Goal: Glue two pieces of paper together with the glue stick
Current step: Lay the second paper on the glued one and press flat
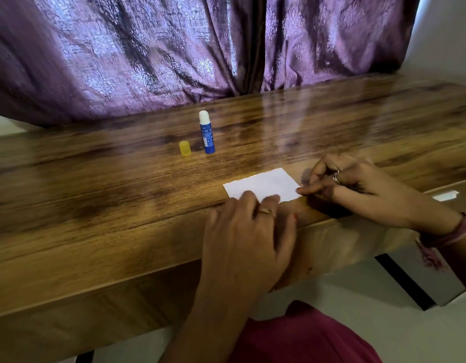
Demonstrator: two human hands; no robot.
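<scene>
A small white paper [263,183] lies flat near the front edge of the wooden table [108,195]; whether it is one sheet or two stacked I cannot tell. My left hand [249,231] rests on its near edge, fingertips pressing down. My right hand [357,189] is at the paper's right corner, one fingertip touching it, the other fingers curled. The blue glue stick [207,133] stands upright and uncapped farther back, its white glue showing. Its yellow cap [185,148] stands just left of it.
A purple patterned curtain [174,53] hangs right behind the table's far edge. A white wall [446,35] shows at the right. My pink clothing [305,339] is below the table's front edge, over a light floor.
</scene>
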